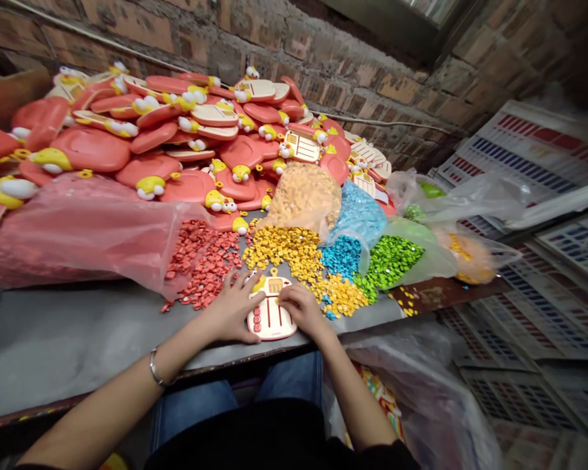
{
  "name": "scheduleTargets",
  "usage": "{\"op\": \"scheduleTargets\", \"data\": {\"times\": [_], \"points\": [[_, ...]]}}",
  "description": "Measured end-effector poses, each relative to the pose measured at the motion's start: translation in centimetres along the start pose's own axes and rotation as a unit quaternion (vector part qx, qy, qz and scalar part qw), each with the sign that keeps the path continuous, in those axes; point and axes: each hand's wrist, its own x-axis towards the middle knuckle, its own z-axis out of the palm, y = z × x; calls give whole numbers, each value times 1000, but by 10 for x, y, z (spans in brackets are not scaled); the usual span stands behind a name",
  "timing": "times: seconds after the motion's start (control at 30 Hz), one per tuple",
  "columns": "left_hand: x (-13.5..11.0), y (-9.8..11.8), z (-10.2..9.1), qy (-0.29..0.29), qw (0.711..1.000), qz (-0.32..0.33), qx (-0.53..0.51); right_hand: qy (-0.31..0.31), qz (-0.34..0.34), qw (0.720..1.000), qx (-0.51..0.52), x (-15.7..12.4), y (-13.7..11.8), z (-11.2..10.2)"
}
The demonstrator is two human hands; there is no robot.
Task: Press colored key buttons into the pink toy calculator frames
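Observation:
A cream and red toy board (270,314) with slots lies face up at the table's near edge. My left hand (235,307) rests on its left side with fingers curled over the edge, beside loose red beads (203,264). My right hand (301,308) presses on its right side with fingers bent down, next to yellow beads (294,251). Whether a bead is between those fingertips cannot be made out.
A big heap of red toy boards with yellow ducks (176,137) fills the back of the grey table (78,333). Plastic bags spill blue beads (345,251), green beads (394,258) and orange beads (306,192). Stacked printed cards (534,287) stand at the right. A brick wall (323,52) is behind.

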Motion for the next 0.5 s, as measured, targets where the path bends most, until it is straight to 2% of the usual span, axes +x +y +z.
{"op": "scheduleTargets", "data": {"times": [0.07,0.2,0.27,0.4,0.5], "points": [[0,-1,3,5,1000,2,0,0,8,1000,9,-3,-1,-2],[0,-3,6,8,1000,4,-4,-46,19,998,41,-8,-2,-7],[1,-2,4,6,1000,4,-4,-32,33,998,43,-8,-2,-5],[1,-1,1,-4,1000,3,6,37,37,998,16,2,0,10],[0,-1,1,-5,1000,1,8,11,10,1000,4,11,-2,18]]}}
